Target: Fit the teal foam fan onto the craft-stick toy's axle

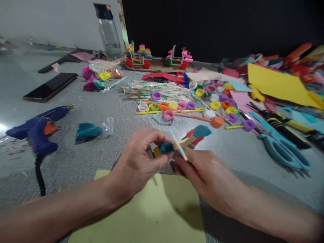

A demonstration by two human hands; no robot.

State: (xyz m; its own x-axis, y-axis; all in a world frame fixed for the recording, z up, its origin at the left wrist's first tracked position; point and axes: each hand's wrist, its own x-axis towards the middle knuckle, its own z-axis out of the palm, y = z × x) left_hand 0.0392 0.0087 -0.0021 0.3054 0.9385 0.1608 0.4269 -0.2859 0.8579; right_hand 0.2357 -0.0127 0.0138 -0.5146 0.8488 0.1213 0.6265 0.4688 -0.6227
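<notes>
Over a yellow-green sheet (136,216), my two hands meet around a small craft piece. My left hand (136,165) is closed, thumb and fingers around a lump of teal modelling clay (166,147). My right hand (202,170) grips the small stick model (188,141), which carries a teal clay disc (201,131) and a red part behind it. A short pale-and-blue stick (178,145) slants across the model between my hands. The fingertips of my right hand are partly hidden. Left of my hands lies teal clay in a clear bag (88,131).
A blue glue gun (37,126) and a phone (52,86) lie at left. Bottle caps (169,114) and wrapped sticks (154,89) spread ahead. Two small stick cars (138,59) stand behind. Scissors (285,152), pliers (280,125) and yellow paper (280,84) are at right.
</notes>
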